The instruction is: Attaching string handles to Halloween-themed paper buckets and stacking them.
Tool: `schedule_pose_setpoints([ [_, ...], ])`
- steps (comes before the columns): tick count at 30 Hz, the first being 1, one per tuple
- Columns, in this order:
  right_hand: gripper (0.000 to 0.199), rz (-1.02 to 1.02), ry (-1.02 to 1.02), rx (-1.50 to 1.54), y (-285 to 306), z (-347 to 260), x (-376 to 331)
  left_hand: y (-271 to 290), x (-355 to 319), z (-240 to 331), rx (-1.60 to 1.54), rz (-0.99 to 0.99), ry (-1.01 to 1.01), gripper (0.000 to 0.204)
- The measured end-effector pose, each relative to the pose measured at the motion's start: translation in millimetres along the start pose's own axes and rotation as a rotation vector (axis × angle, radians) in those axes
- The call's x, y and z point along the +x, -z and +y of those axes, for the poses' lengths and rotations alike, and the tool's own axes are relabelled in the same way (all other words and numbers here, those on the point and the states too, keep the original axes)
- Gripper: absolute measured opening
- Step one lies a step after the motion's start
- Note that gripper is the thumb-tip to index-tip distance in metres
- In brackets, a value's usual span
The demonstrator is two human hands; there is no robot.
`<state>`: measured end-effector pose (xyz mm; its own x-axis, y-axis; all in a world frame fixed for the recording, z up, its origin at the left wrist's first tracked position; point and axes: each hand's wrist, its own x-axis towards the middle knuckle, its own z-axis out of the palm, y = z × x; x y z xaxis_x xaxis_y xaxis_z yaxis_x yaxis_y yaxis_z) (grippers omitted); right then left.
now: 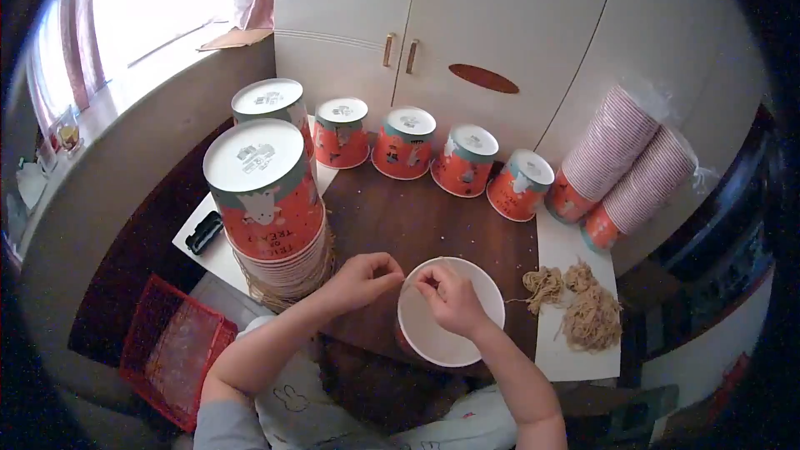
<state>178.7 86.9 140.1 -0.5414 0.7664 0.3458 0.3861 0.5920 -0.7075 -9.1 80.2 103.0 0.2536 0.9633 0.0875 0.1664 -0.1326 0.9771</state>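
Observation:
An open paper bucket (pixel 433 340), white inside, stands upright near the table's front edge. At its left rim, my left hand (pixel 365 282) is closed in a pinch. My right hand (pixel 454 298) pinches too, above the bucket's opening. A thin tan strand of twine (pixel 406 283) seems to run between the fingertips; it is too fine to follow fully. Loose tan bundles of twine (pixel 592 317) lie to the right, and a smaller hank (pixel 544 286) sits beside them with a tail toward the bucket.
Left of my arm rises a tall stack of upside-down red buckets (pixel 271 221), with twine around its base. Several upturned buckets (pixel 402 150) line the back. Two long stacks of nested buckets (pixel 612 137) lean at the right. A red plastic basket (pixel 171 342) is low at left.

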Motion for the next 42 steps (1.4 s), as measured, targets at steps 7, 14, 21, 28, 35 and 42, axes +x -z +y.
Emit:
schedule_pose_setpoints([
  [7, 0.005, 0.006, 0.108, 0.02, -2, 3, 0, -3, 2, -7, 0.019, -0.029, -0.01, 0.016],
  [14, 0.006, 0.02, 0.025, 0.046, 0, -1, 0, 2, -4, 14, 0.165, 0.017, -0.149, 0.016],
  [21, 0.009, -0.02, -0.02, 0.002, 2, -11, 1, -8, -9, 27, 0.477, 0.164, -0.589, 0.015],
  [28, 0.017, 0.087, -0.101, 0.211, -3, -11, 0, -9, -8, 26, 0.469, 0.119, -0.489, 0.013],
  [35, 0.018, 0.131, -0.143, 0.591, 1, -11, 6, -2, -2, 13, 0.441, 0.059, -0.434, 0.011],
  [42, 0.017, 0.082, -0.081, 0.905, 6, -22, 5, 1, 1, 2, 0.275, -0.082, -0.268, 0.014],
])
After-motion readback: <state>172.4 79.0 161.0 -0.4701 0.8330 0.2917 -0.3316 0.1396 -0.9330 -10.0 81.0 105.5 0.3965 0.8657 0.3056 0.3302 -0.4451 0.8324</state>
